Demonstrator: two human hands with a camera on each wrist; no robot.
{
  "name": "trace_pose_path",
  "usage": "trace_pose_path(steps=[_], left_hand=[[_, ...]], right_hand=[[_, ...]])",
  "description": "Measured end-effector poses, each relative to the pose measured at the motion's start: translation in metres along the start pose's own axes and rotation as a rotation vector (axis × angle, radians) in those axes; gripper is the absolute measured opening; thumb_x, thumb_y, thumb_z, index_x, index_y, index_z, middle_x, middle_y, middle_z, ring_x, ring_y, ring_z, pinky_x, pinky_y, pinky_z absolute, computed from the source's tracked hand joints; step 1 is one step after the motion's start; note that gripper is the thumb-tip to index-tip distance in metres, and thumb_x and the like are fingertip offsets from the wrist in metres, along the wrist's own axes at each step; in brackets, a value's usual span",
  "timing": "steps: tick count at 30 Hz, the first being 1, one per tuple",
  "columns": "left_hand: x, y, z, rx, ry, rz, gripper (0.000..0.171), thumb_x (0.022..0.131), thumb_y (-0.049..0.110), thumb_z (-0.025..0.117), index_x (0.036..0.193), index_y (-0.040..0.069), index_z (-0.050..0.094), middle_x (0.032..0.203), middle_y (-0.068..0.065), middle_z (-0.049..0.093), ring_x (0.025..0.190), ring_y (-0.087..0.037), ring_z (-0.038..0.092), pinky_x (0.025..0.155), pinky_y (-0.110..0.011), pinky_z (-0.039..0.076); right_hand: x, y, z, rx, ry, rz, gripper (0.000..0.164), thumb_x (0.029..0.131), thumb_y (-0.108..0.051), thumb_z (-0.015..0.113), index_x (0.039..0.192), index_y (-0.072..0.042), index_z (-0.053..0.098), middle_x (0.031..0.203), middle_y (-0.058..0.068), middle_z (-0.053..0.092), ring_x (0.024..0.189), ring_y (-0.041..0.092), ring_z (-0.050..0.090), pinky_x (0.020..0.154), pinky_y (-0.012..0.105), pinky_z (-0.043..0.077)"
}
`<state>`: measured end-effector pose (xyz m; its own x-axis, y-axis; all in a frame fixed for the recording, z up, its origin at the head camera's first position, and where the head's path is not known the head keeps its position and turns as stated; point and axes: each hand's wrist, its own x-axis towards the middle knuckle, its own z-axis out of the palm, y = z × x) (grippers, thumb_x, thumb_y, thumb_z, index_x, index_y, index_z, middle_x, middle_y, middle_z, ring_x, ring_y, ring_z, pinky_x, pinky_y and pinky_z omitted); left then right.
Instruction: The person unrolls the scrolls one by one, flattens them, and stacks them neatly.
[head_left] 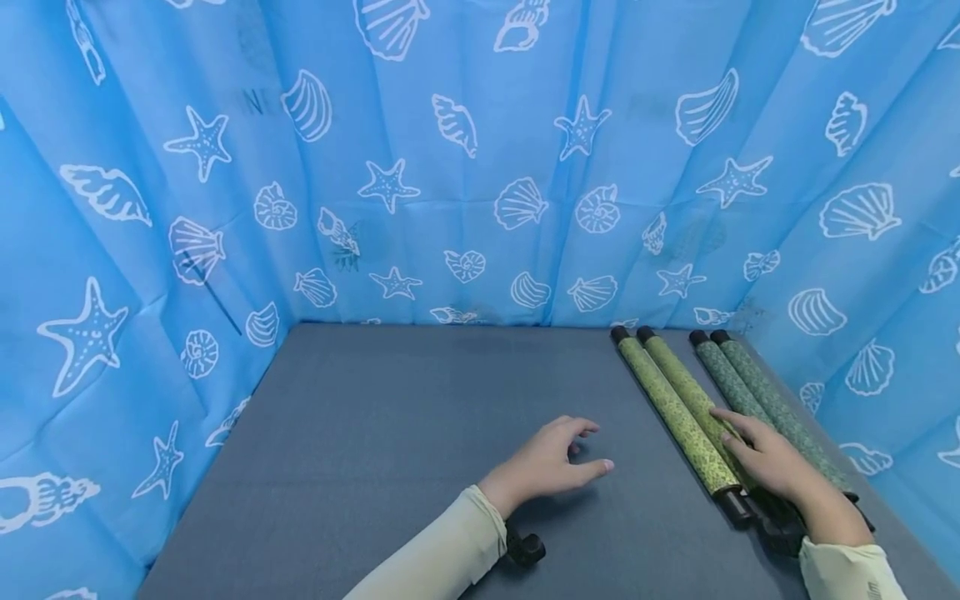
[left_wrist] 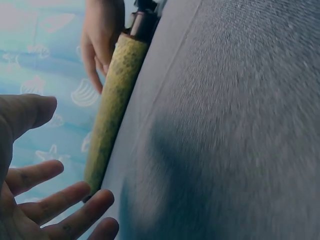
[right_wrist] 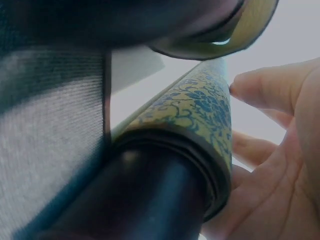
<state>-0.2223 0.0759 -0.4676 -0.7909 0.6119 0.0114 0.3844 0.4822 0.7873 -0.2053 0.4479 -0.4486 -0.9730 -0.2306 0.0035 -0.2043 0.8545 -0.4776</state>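
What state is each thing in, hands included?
Left yellow scroll: rolled up, lying flat
Right yellow scroll: rolled up, beside the left one
Two green scrolls: rolled up, side by side
Left hand: empty, fingers relaxed
Right hand: at right yellow scroll, contact unclear
Curtain: hanging, creased

Sleeves: my pale yellow-green, long fabric left sleeve [head_left: 438,550] and matching right sleeve [head_left: 847,572] — the latter bearing small dark lettering [head_left: 873,590], illegible. Black, knob-ended wrist device [head_left: 528,548] — under my left cuff [head_left: 487,518].
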Motion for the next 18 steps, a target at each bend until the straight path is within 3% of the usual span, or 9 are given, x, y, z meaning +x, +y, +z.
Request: trace_pose_path(steps=[7,11,14,18], left_hand=[[0.013,0.005,0.012,-0.036,-0.012,0.015,0.061,0.102,0.055,0.067,0.154,0.025,0.055,0.145,0.000,0.062,0.117,-0.007,0.064,0.096,-0.030,0.057],[0.020,0.009,0.019,-0.084,-0.033,-0.004,0.060,0.102,0.050,0.069,0.154,0.025,0.054,0.145,0.001,0.064,0.115,-0.006,0.066,0.093,-0.030,0.058],[0.025,0.013,0.023,-0.117,-0.048,-0.017,0.059,0.102,0.047,0.070,0.155,0.026,0.053,0.145,0.001,0.064,0.113,-0.006,0.067,0.091,-0.029,0.058],[0.032,0.016,0.030,-0.141,-0.054,-0.016,0.059,0.102,0.045,0.070,0.155,0.026,0.052,0.144,0.001,0.064,0.110,-0.005,0.068,0.089,-0.028,0.058]], right_hand=[[0.003,-0.001,-0.001,-0.006,-0.022,0.013,0.048,0.113,-0.011,0.046,0.156,0.009,0.043,0.154,0.042,0.044,0.133,0.068,0.045,0.098,0.077,0.046],[0.003,-0.002,-0.001,-0.016,-0.043,0.011,0.048,0.111,-0.007,0.047,0.156,0.008,0.043,0.154,0.041,0.044,0.131,0.063,0.051,0.087,0.061,0.054],[0.003,-0.002,-0.002,-0.014,-0.058,0.027,0.049,0.111,-0.007,0.047,0.157,0.008,0.042,0.154,0.042,0.043,0.123,0.054,0.059,0.079,0.047,0.049],[0.004,-0.003,-0.003,-0.001,-0.070,0.059,0.049,0.113,-0.009,0.044,0.159,0.007,0.039,0.155,0.043,0.040,0.105,0.039,0.064,0.077,0.044,0.046]])
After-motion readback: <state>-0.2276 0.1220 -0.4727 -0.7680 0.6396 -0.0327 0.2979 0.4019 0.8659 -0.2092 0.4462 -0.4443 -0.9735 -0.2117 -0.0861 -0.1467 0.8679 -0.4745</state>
